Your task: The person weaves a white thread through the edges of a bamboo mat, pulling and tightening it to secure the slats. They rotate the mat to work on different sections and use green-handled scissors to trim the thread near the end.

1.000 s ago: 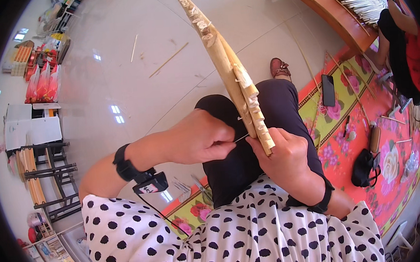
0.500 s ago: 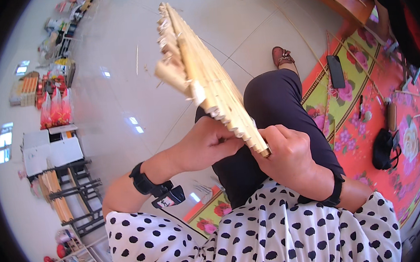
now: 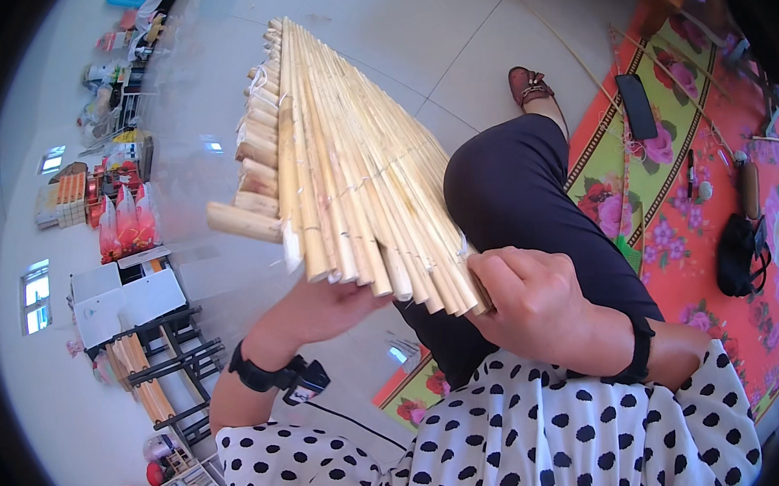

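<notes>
The sticks (image 3: 347, 156) are coloured pale yellow, the white shirt (image 3: 512, 442) is covered in black spots, the trousers (image 3: 521, 180) are coloured nearly black, and the red mat (image 3: 720, 193) is patterned with pink flowers (image 3: 664, 235) and a yellow-green stripe (image 3: 647, 180).

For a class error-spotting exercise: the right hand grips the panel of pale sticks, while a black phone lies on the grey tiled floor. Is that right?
One place is wrong: the head view shows the black phone on the flowered mat. The right hand does grip the panel of pale sticks.
</notes>
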`<move>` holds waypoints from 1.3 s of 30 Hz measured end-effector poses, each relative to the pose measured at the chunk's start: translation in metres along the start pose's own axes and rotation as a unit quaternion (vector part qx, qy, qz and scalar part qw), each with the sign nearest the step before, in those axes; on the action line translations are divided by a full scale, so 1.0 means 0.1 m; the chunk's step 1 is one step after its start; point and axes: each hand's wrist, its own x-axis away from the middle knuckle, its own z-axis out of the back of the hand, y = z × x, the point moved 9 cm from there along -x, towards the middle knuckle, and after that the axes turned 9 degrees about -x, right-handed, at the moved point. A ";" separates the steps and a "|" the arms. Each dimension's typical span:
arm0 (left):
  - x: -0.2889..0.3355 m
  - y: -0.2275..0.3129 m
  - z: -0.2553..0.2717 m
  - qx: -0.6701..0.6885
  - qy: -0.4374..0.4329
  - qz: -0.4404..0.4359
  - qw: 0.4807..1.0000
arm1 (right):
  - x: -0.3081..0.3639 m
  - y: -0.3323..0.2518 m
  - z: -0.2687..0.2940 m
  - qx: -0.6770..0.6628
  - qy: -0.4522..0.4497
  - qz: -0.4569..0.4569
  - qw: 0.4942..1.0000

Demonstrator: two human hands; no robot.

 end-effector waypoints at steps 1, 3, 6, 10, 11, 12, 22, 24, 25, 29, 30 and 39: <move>-0.04 0.04 -0.10 -0.052 -0.044 -0.020 0.997 | 0.00 0.00 0.02 -0.008 -0.006 -0.001 1.000; -0.12 0.22 -0.21 -0.185 -0.022 -0.104 0.977 | -0.04 0.03 0.03 -0.059 -0.055 0.004 0.997; -0.06 0.11 -0.22 -0.154 -0.043 -0.034 0.987 | -0.08 0.22 0.17 -0.191 -0.122 -0.042 0.973; -0.06 0.35 -0.11 -0.286 -0.009 -0.129 0.949 | -0.07 0.34 0.13 -0.337 -0.172 -0.124 0.917; -0.03 0.33 -0.11 -0.301 -0.005 -0.135 0.944 | -0.08 0.35 0.12 -0.366 -0.181 -0.139 0.902; -0.01 0.31 -0.11 -0.317 0.000 -0.140 0.938 | -0.11 0.40 0.14 -0.389 -0.166 -0.156 0.893; 0.19 0.04 -0.04 -0.406 0.017 -0.097 0.908 | -0.30 0.42 0.08 -0.177 -0.107 -0.053 0.977; 0.25 -0.04 -0.04 -0.415 0.021 -0.080 0.906 | -0.35 0.47 0.16 -0.163 -0.068 -0.089 0.980; 0.28 -0.07 -0.03 -0.418 0.022 -0.072 0.905 | -0.36 0.48 0.20 -0.159 -0.066 -0.094 0.981; 0.38 -0.15 -0.02 -0.429 0.020 -0.047 0.902 | -0.39 0.45 0.28 -0.149 -0.075 -0.070 0.984; 0.40 -0.18 -0.03 -0.430 0.022 -0.042 0.902 | -0.36 0.40 0.24 -0.139 -0.086 -0.053 0.985; 0.43 -0.23 -0.06 -0.424 0.029 -0.030 0.904 | -0.34 0.35 0.02 -0.150 -0.187 -0.032 0.970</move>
